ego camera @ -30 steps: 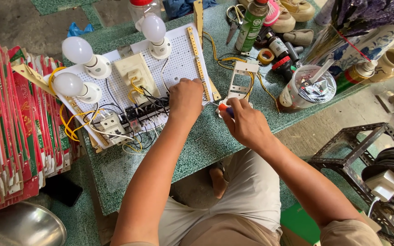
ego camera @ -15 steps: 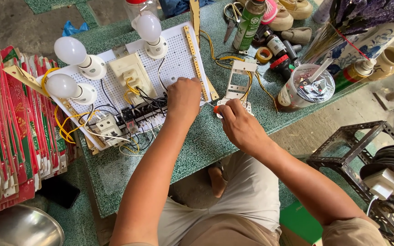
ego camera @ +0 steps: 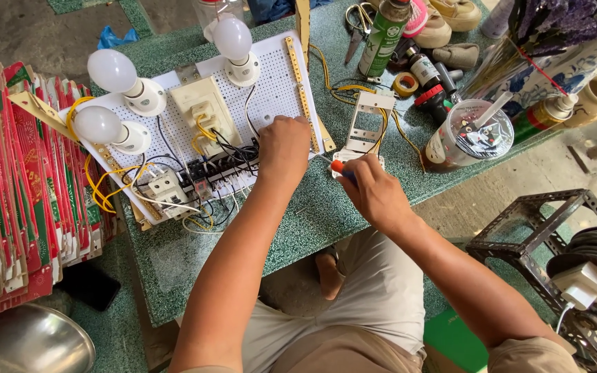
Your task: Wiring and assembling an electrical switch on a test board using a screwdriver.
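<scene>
Left hand (ego camera: pixel 283 146) pressed flat, fingers curled loosely, on the white perforated board (ego camera: pixel 271 97) at its near right corner. Right hand (ego camera: pixel 374 193) just right of that corner, fingers clenched round an orange-handled screwdriver (ego camera: pixel 338 166), shaft pointing left toward the board's edge.

A white perforated board (ego camera: pixel 271 97) lies flat on the green speckled worktop (ego camera: pixel 312 214), turned at an angle. It carries three white bulbs in white sockets, a cream switch plate, a dark terminal strip and a tangle of yellow, black and white wires. An orange-handled screwdriver (ego camera: pixel 340 168) lies nearly level at the board's near right corner (its tip cannot be made out). Just beyond it a white switch frame (ego camera: pixel 366 128) lies flat, with yellow wires attached.
</scene>
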